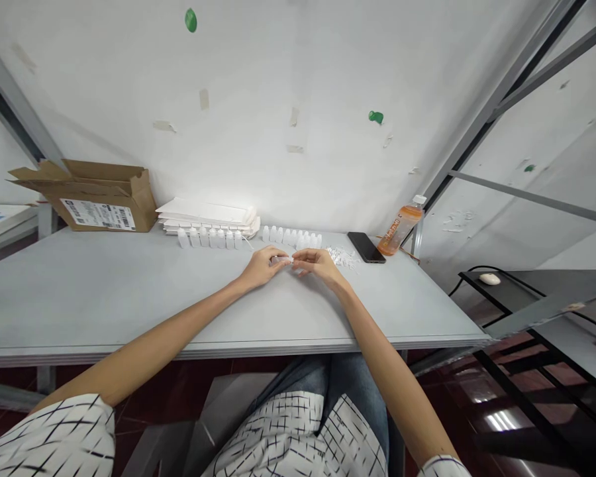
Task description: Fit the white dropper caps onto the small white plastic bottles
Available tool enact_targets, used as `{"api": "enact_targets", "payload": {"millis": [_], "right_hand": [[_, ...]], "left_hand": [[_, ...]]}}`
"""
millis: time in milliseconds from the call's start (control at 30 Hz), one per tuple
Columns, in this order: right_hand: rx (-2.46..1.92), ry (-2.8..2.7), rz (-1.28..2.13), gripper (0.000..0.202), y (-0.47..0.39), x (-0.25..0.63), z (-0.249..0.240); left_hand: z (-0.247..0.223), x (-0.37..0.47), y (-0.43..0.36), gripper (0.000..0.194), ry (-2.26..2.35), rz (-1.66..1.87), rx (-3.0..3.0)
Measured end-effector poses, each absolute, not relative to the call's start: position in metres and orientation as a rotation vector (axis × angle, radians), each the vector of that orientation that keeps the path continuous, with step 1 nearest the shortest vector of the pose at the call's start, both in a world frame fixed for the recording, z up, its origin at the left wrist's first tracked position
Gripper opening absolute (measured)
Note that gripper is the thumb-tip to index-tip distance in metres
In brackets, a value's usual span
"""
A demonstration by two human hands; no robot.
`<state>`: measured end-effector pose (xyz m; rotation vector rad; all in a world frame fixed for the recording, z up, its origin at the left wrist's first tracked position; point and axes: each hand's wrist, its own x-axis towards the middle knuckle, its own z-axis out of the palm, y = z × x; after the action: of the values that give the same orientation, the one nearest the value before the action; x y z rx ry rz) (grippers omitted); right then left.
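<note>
Just above the table, my left hand is closed around a small white plastic dropper bottle, which lies sideways with its end pointing right. My right hand meets it there, thumb and fingers pinched at the bottle's end; what sits between those fingertips is too small to make out. Beyond my left hand, a row of small white bottles stands upright. Another group of similar bottles stands behind both hands. A pile of tiny white plastic pieces lies right of my right hand.
Folded white cardboard is stacked against the wall, with an open brown carton to its left. A black phone lies at the right, beside a bottle of orange drink. The grey table's front edge is near my lap.
</note>
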<state>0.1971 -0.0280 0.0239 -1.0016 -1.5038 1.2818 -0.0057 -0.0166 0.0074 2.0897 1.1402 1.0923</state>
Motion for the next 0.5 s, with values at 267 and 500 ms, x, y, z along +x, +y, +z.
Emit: {"api": "enact_targets", "payload": {"millis": [267,500], "right_hand": [[-0.968,-1.473,1.302,0.040,-0.0244,0.1970,0.0155],[-0.977,-1.475,1.266,0.038,-0.0240,0.1981,0.0157]], "left_hand": [[-0.0004,-0.0064,-0.0101,0.034,1.094,0.983,2.116],[-0.0030,-0.0082,-0.0081,0.035,1.049,0.965,2.110]]}}
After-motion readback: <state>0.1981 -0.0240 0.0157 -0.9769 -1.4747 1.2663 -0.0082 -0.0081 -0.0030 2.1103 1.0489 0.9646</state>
